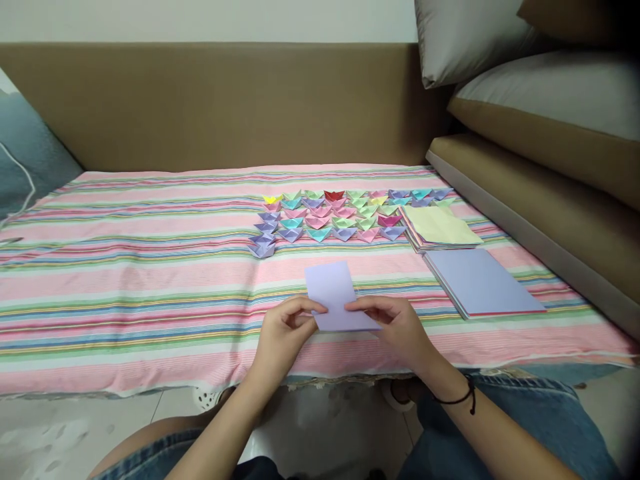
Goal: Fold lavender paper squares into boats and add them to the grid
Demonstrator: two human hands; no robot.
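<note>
The left hand (287, 330) and right hand (395, 323) pinch one lilac paper (331, 283) in their fingers from opposite sides, apparently steadying it above the striped cloth (150, 280). Right of that paper lie two piles, seemingly within reach: a lilac-topped stack (483, 280), then a cream-topped stack (443, 225). Beyond the paper, more than thirty paper boats (343, 222) stand in rows, perhaps for tidiness.

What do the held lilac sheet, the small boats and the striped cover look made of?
Lilac sheet: likely matte paper; thin, straight edges.
Small boats: apparently matte paper; sharp creases, flat facets.
Striped cover: fabric, perhaps woven cotton; dull surface, soft wrinkles.
</note>
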